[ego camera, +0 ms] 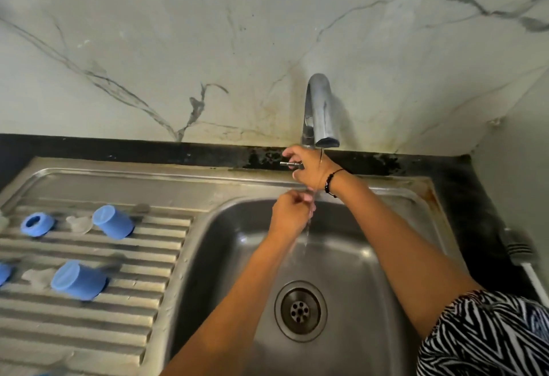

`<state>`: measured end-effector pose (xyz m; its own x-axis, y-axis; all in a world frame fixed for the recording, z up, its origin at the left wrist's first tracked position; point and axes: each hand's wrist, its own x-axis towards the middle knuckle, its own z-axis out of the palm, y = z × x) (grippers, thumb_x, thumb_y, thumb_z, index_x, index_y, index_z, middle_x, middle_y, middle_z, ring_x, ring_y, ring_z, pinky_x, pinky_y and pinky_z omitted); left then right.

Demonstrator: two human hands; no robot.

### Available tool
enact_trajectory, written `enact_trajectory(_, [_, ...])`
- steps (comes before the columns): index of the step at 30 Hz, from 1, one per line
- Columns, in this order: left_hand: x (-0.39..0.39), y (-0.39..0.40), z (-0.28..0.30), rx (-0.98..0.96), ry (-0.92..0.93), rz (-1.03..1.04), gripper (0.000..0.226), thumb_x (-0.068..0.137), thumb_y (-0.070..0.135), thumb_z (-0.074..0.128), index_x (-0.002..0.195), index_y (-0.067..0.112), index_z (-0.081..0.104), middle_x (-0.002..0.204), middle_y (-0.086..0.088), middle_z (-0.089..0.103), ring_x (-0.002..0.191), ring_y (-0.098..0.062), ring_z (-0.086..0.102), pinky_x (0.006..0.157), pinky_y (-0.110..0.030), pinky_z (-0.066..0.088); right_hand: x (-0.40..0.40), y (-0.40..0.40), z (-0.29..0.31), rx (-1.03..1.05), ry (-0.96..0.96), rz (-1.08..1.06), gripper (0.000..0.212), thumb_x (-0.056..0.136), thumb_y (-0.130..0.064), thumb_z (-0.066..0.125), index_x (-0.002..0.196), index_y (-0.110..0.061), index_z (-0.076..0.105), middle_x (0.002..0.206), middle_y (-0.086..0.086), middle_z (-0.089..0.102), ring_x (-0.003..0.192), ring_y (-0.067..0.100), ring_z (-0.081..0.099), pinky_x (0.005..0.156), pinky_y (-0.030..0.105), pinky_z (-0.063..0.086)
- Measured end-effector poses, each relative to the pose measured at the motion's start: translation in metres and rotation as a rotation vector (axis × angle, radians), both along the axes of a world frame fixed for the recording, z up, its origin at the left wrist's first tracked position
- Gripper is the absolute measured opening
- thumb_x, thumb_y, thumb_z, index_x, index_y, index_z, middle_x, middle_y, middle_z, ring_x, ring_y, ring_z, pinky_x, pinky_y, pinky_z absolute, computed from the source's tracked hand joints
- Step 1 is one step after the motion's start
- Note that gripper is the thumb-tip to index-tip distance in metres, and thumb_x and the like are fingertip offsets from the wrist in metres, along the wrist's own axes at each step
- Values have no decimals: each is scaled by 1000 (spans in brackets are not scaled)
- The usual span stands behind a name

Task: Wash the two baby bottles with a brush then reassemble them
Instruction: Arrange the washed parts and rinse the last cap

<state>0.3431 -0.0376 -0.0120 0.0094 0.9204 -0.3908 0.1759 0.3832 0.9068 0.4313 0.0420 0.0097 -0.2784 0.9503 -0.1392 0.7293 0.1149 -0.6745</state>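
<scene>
Far left of my hands, on the ribbed steel draining board (89, 316): blue threaded collar ring (37, 224) lying with its hole facing up toward me. A second blue piece (4, 273) below it is cut off by the frame edge. Two clear silicone teats (79, 223), blurred, orientation unreadable. Two blue cylindrical bottle caps (113, 222), each tipped on its side, long axis running down-right, closed end pointing up-left. Bottle bodies not in frame.

My left hand (292, 215) sits over the steel sink basin (341, 256), fingers curled under the thin stream of water; cannot tell if it holds anything.

Just above and behind it, my right hand (309, 169), black bead bracelet (329, 182) on the wrist, grips the chrome tap lever (289, 163), which points left. The hand hides the base of the curved chrome faucet (319, 108).
</scene>
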Motion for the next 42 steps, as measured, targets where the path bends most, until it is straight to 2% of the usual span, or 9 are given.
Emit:
enact_trajectory(4, [5,-5,-1,-21,-11,-24,25,89,-2,46,78,16,59,78,-5,62,73,-16,54,69,-27,43,-4,-8,-3,-141,464,-222,48,85,18,43,126,-7,53,92,0,51,41,0,46,36,11,36])
enact_trajectory(7, [3,-11,2,-15,-23,-47,26,88,-4,44,79,15,59,77,-5,62,69,-14,54,65,-23,42,6,-17,-7,-180,858,-377,40,86,19,41,113,-5,59,81,3,49,35,3,39,39,22,37])
enact_trajectory(9, [1,-14,6,-8,-22,-48,27,88,-5,43,79,15,58,76,-5,61,68,-15,53,64,-24,41,13,-27,-8,-177,919,-414,43,86,18,42,117,-7,58,99,4,57,38,6,41,43,24,40])
enact_trajectory(13, [-3,-26,17,55,66,-97,24,86,-2,45,77,15,58,83,-9,64,77,-22,56,74,-33,46,19,-62,-2,-111,653,-453,53,85,16,46,131,-10,50,123,-6,51,51,8,54,49,17,48])
enact_trajectory(20, [-25,-79,40,239,275,-80,25,94,5,48,112,9,65,113,-6,66,106,-18,59,89,-21,41,6,-146,3,-33,333,-435,25,87,6,48,92,-12,65,84,3,65,65,8,58,57,15,49])
enact_trajectory(26, [-71,-141,41,209,336,-234,46,86,-12,39,122,6,60,122,-7,63,117,-17,55,93,-14,36,-39,-201,1,-45,52,-229,17,86,-4,54,93,-8,68,96,8,69,90,21,59,78,26,43])
enact_trajectory(31, [-113,-189,46,249,361,-209,54,86,-8,41,131,18,56,131,-4,58,121,-16,53,101,-23,39,-73,-237,8,-121,312,-196,28,82,4,53,84,-20,66,88,4,69,90,21,63,80,35,50])
enact_trajectory(36, [-154,-227,46,223,487,-321,48,96,13,47,142,21,41,144,-2,45,129,-18,44,99,-16,28,-115,-269,12,-47,202,-161,34,80,5,52,80,-27,65,85,-8,68,90,12,62,92,34,49])
enact_trajectory(42, [-226,-262,63,286,546,-492,48,100,22,45,146,25,34,154,2,28,140,-13,27,109,-25,24,-177,-308,8,75,-351,-48,35,90,-9,50,124,-13,56,126,11,58,120,29,46,101,29,26])
